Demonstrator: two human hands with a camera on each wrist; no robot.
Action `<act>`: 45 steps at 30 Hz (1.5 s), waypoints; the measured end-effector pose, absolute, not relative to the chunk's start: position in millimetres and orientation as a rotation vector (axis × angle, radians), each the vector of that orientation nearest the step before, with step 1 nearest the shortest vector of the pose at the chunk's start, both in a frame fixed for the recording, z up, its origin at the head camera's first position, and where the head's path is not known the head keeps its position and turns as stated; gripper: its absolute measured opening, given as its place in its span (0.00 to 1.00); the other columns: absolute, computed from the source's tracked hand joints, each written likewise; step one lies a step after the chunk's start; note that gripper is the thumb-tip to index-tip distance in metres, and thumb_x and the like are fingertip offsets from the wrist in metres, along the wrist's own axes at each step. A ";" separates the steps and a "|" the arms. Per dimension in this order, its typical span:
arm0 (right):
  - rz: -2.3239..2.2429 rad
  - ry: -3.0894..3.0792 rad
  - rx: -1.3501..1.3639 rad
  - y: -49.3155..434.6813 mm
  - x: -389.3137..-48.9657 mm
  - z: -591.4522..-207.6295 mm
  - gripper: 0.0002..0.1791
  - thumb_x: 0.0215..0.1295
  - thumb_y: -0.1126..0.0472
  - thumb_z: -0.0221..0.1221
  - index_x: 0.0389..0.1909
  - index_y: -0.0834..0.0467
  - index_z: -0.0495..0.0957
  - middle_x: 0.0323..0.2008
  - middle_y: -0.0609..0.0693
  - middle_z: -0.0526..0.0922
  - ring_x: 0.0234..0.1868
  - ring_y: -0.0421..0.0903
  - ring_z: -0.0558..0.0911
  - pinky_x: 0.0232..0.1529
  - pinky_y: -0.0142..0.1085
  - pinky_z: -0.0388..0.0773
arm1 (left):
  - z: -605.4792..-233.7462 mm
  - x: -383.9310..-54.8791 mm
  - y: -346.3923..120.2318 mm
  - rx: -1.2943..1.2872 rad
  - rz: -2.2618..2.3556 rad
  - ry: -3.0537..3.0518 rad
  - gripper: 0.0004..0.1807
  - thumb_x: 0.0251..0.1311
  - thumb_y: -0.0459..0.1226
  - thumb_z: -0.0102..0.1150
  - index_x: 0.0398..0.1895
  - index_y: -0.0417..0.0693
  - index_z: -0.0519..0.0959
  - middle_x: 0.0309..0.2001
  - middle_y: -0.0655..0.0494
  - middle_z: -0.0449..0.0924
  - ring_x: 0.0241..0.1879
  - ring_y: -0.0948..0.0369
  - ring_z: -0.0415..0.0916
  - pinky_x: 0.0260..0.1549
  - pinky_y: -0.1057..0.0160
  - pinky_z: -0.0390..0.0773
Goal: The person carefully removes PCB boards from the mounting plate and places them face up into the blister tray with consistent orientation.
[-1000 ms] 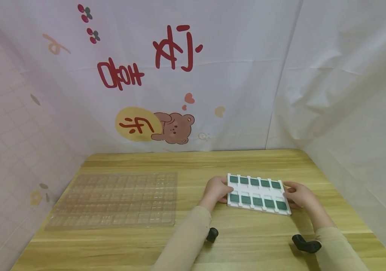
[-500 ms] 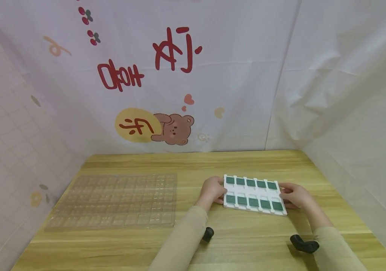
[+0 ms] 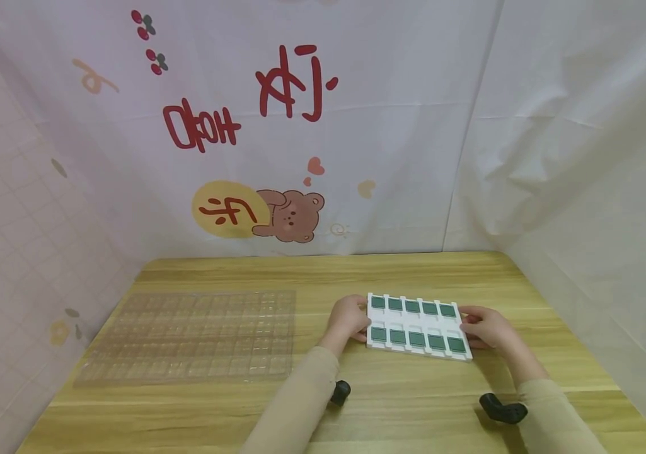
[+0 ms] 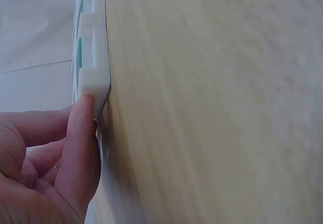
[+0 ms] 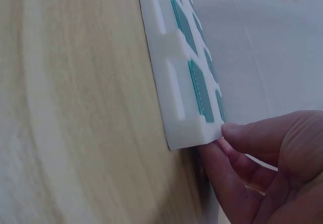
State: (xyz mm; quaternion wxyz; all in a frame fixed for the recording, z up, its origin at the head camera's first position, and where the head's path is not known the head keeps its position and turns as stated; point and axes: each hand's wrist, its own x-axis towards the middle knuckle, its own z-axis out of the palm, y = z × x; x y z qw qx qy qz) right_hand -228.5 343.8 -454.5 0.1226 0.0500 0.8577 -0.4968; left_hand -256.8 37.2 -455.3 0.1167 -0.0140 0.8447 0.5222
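A white tray [image 3: 418,321] with two rows of green square chips [image 3: 416,338] in its pockets is held between both hands, right of the table's middle. My left hand [image 3: 348,318] grips its left short end, thumb on the edge and fingers below. At the opposite end, my right hand [image 3: 487,328] pinches the edge between thumb and fingers. In the left wrist view the tray's side [image 4: 96,42] runs up from the fingertips, close over the wood. The right wrist view shows the thumb [image 5: 242,133] at the tray's corner and fingers curled underneath.
On the left of the wooden table [image 3: 402,403] lies a clear plastic tray [image 3: 198,337] with many small compartments. White printed curtains [image 3: 391,126] enclose the back and sides. Black wrist devices [image 3: 503,410] sit by both sleeves.
Both hands have carried the white tray a short way left across the table, toward the clear plastic tray. Their hold on it looks the same, and the clear tray has stayed put.
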 end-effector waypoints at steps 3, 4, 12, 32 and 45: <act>-1.455 2.496 0.155 341.1 -230.1 -455.6 0.31 0.68 0.73 0.55 0.68 0.77 0.57 0.46 0.64 0.71 0.37 0.45 0.78 0.37 0.40 0.84 | -453.7 -256.0 33.3 -0.026 1.514 2.484 0.32 0.46 0.17 0.57 0.59 0.37 0.77 0.54 0.42 0.78 0.18 0.59 0.77 0.18 0.63 0.81; -1.448 2.499 0.150 340.2 -230.7 -455.8 0.31 0.68 0.73 0.55 0.68 0.77 0.57 0.46 0.64 0.72 0.38 0.45 0.78 0.37 0.40 0.83 | -453.3 -255.6 32.0 -0.019 1.505 2.492 0.32 0.46 0.17 0.57 0.60 0.37 0.77 0.54 0.42 0.78 0.18 0.59 0.77 0.17 0.64 0.81; -1.443 2.489 0.135 329.0 -234.5 -455.1 0.30 0.69 0.72 0.55 0.69 0.75 0.57 0.48 0.65 0.72 0.40 0.46 0.78 0.39 0.41 0.83 | -452.9 -253.7 19.9 -0.032 1.503 2.495 0.32 0.47 0.17 0.59 0.60 0.37 0.76 0.42 0.42 0.78 0.21 0.58 0.78 0.18 0.63 0.82; -1.459 2.500 0.109 291.7 -245.5 -459.3 0.29 0.66 0.74 0.57 0.67 0.74 0.62 0.46 0.65 0.73 0.35 0.47 0.78 0.35 0.40 0.84 | -449.7 -253.0 -18.2 -0.065 1.557 2.433 0.32 0.48 0.17 0.61 0.61 0.34 0.75 0.41 0.39 0.76 0.26 0.52 0.80 0.20 0.60 0.83; -1.470 2.490 0.038 269.4 -250.5 -462.6 0.28 0.65 0.75 0.57 0.66 0.74 0.64 0.44 0.63 0.74 0.34 0.47 0.79 0.33 0.40 0.84 | -447.8 -248.4 -40.7 -0.041 1.531 2.441 0.35 0.46 0.14 0.58 0.64 0.30 0.71 0.35 0.41 0.75 0.25 0.51 0.80 0.21 0.59 0.83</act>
